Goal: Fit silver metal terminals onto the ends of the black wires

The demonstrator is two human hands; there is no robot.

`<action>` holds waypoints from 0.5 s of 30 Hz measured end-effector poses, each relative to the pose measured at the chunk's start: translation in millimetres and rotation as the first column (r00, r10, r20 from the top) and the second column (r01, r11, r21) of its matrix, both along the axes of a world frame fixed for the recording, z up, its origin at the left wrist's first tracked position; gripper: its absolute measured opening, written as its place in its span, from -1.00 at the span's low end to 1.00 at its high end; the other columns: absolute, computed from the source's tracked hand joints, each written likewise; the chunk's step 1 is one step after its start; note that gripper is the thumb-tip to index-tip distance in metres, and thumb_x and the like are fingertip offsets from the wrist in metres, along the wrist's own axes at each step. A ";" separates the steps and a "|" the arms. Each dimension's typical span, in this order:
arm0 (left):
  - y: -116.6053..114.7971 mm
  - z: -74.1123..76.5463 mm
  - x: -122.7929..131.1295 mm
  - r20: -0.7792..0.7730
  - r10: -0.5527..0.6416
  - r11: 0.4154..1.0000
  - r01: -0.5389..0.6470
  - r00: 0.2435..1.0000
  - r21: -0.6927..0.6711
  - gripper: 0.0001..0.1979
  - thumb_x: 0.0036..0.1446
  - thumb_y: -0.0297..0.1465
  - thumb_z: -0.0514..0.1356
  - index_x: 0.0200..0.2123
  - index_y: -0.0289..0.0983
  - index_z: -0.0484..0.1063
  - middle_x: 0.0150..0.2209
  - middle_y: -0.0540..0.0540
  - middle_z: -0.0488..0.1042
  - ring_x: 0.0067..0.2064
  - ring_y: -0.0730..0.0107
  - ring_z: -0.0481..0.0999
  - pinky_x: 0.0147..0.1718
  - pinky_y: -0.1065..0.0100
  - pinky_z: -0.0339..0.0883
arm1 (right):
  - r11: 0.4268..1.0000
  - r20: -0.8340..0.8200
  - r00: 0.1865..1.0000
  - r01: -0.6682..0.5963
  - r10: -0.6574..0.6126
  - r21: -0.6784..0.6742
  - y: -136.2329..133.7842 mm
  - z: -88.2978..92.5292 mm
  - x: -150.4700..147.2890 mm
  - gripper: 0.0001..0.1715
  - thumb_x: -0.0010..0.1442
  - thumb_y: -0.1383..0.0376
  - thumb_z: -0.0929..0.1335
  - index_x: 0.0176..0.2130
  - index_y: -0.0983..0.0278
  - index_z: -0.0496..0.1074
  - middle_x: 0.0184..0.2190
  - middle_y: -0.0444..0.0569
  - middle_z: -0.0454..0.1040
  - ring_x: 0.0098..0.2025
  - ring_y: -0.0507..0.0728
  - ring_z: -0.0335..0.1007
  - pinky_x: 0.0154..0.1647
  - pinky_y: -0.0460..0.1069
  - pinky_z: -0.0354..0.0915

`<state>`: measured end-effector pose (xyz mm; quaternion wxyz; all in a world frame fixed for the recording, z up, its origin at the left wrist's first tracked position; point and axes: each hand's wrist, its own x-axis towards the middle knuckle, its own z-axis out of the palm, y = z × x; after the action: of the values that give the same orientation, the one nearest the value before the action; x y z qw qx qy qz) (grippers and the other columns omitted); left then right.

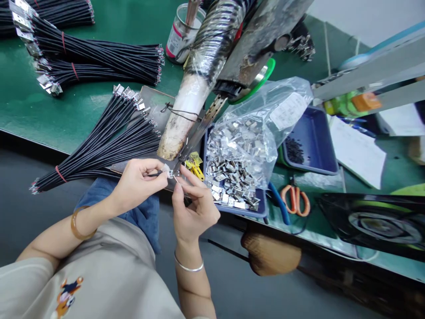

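Observation:
My left hand (pixel 141 179) is closed in a pinch on a black cable, whose end meets a small metal clip (pixel 168 173) at my fingertips. Opposite it, my right hand (pixel 195 206) pinches a thin silvery wire (pixel 175 178), which looks like solder wire, between thumb and finger. Its tip points at the clip. Just above the clip is the dark tip of a mounted soldering iron (pixel 212 110); whether they touch I cannot tell. To the left, a bundle of black cables (pixel 99 137) fans out, with metal clips on some far ends.
A wrapped fume hose (pixel 181 115) hangs over the work spot. Right of my hands, a blue tray (pixel 262 208) holds loose metal clips and a plastic bag (pixel 282 102). Orange-handled pliers (pixel 295 200) lie beyond. More cable bundles (pixel 99 53) lie at the back left.

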<state>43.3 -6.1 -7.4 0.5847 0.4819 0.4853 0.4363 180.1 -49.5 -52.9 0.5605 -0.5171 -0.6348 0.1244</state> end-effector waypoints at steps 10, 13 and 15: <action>0.3 5.7 -2.0 0.000 0.000 1.000 0.000 1.000 0.021 -0.85 -0.03 -0.39 0.22 -0.50 -0.37 0.54 -0.60 0.07 0.28 -0.56 0.63 0.07 -0.61 0.53 0.01 | 0.998 0.063 0.998 0.016 -0.020 0.062 4.0 14.9 -3.0 -0.82 0.19 0.48 0.45 -0.25 0.21 0.46 -0.07 0.01 0.65 -0.07 0.14 0.65 -0.13 0.05 0.64; 0.7 7.7 -2.6 -0.001 -0.030 0.999 0.030 1.000 0.014 -0.87 -0.05 -0.44 0.21 -0.51 -0.37 0.54 -0.62 0.10 0.27 -0.58 0.65 0.04 -0.60 0.55 0.05 | 0.998 0.054 0.999 0.005 -0.008 0.055 3.5 13.1 -1.3 -0.81 0.19 0.49 0.44 -0.27 0.22 0.44 -0.09 0.00 0.65 -0.12 0.11 0.66 -0.17 0.02 0.63; 0.6 7.9 -2.5 -0.013 -0.039 0.999 0.040 0.999 0.008 -0.88 -0.06 -0.45 0.20 -0.51 -0.36 0.54 -0.62 0.11 0.27 -0.58 0.65 0.05 -0.59 0.56 0.09 | 0.999 0.051 0.999 0.009 -0.011 0.044 3.3 10.6 -0.1 -0.82 0.20 0.49 0.43 -0.26 0.22 0.44 -0.10 -0.01 0.65 -0.14 0.10 0.66 -0.19 0.00 0.62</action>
<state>40.7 -5.5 0.5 0.5881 0.4966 0.4775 0.4237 180.0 -46.2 -42.3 0.5558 -0.5108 -0.6491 0.0945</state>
